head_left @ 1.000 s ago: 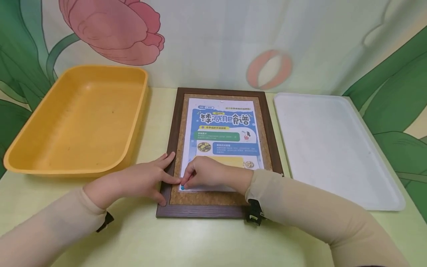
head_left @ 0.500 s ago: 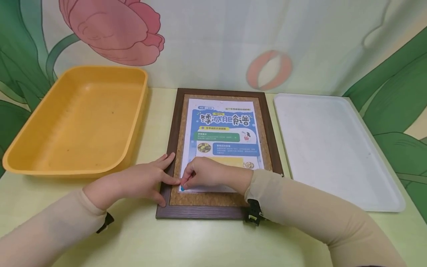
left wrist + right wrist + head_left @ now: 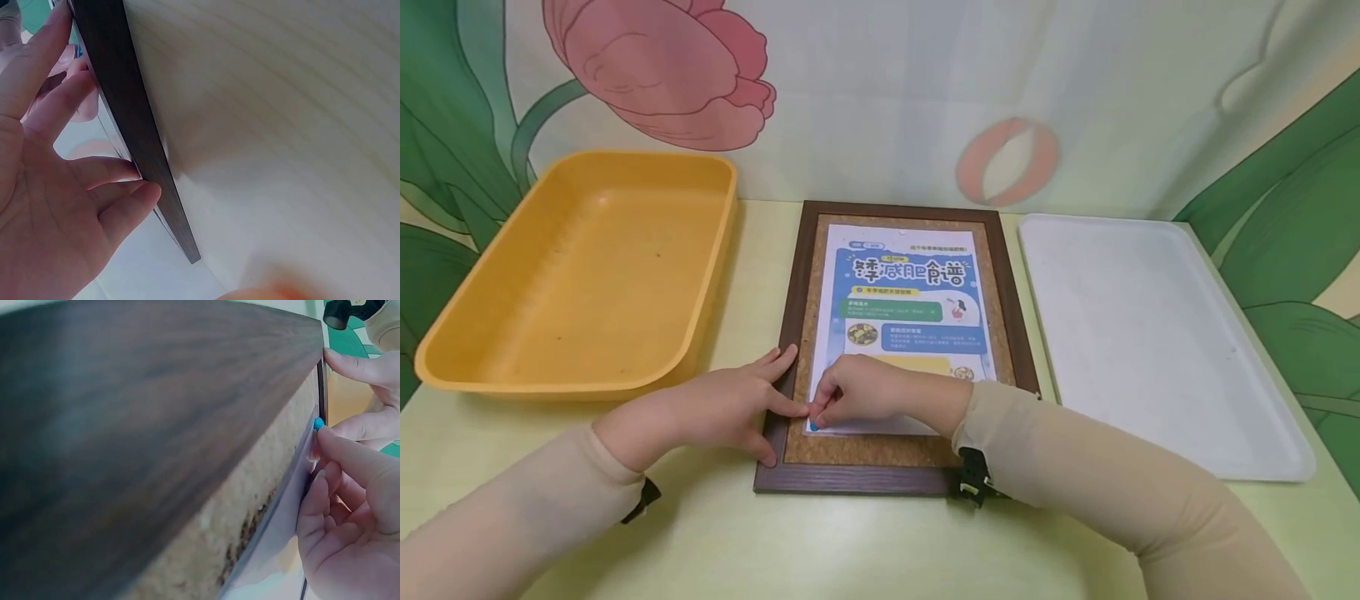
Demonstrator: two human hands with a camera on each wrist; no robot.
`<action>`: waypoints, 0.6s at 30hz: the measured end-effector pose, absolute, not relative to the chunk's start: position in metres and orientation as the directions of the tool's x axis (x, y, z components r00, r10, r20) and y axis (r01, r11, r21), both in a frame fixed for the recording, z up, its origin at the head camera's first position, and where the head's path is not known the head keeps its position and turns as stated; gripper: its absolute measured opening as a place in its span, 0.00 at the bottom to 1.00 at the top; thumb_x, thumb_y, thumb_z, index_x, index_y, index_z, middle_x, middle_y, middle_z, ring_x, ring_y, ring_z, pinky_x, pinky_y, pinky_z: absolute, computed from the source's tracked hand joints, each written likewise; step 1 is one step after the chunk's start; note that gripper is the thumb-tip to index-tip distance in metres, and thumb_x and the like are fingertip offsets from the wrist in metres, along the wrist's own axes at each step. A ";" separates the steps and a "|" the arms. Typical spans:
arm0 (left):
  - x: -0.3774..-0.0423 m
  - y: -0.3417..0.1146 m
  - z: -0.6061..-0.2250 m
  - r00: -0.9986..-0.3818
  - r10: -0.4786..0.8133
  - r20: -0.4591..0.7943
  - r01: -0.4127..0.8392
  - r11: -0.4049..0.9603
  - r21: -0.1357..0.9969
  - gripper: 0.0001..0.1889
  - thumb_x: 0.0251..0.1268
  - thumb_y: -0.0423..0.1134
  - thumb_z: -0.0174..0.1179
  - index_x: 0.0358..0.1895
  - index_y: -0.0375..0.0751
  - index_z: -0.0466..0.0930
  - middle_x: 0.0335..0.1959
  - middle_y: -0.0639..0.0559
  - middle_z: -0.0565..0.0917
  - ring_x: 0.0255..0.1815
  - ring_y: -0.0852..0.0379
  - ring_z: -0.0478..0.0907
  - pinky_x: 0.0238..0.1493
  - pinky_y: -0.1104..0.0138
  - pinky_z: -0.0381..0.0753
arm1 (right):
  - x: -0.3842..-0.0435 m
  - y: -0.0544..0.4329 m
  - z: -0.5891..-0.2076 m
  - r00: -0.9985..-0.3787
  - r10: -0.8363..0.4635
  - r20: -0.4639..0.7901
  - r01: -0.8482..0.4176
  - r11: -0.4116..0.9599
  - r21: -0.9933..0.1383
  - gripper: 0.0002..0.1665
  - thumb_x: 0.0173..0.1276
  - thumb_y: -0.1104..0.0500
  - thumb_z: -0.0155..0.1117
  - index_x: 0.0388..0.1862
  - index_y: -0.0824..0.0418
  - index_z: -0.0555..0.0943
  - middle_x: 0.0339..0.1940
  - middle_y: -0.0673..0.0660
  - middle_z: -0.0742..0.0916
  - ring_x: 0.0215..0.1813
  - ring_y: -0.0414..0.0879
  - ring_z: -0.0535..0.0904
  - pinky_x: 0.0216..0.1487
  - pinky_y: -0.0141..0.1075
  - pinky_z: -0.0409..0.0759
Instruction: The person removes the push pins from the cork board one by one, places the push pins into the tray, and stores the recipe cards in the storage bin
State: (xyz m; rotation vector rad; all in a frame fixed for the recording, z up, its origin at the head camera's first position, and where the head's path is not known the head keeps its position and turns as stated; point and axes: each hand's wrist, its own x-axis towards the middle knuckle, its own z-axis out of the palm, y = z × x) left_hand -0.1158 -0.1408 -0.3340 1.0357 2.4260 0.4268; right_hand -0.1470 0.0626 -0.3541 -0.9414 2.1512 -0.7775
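R grip (image 3: 861, 389) pinches blue pin (image 3: 319, 423) @ btm-L of paper (image 3: 902, 321); L grip (image 3: 733, 406) spread, touching frame (image 3: 865, 479).

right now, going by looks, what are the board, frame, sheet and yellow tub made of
Board: seemingly cork, matte, with speckled brown grain. Frame: probably dark wood, satin, with fine streaks; a wood-look finish is possible. Sheet: likely printed paper, thin, flat; any coating is unclear. Yellow tub: likely moulded plastic, smooth, with rounded corners and a soft sheen.
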 end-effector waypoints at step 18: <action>-0.115 -0.140 -0.334 -0.609 0.738 -0.292 0.590 0.667 0.455 0.31 0.42 0.48 0.73 0.56 0.47 0.79 0.70 0.26 0.47 0.68 0.28 0.49 0.44 0.60 0.76 | -0.147 0.064 -0.354 -0.500 -0.808 -0.311 -0.427 0.542 -0.724 0.05 0.62 0.63 0.65 0.34 0.64 0.86 0.25 0.49 0.86 0.26 0.31 0.73 0.32 0.24 0.72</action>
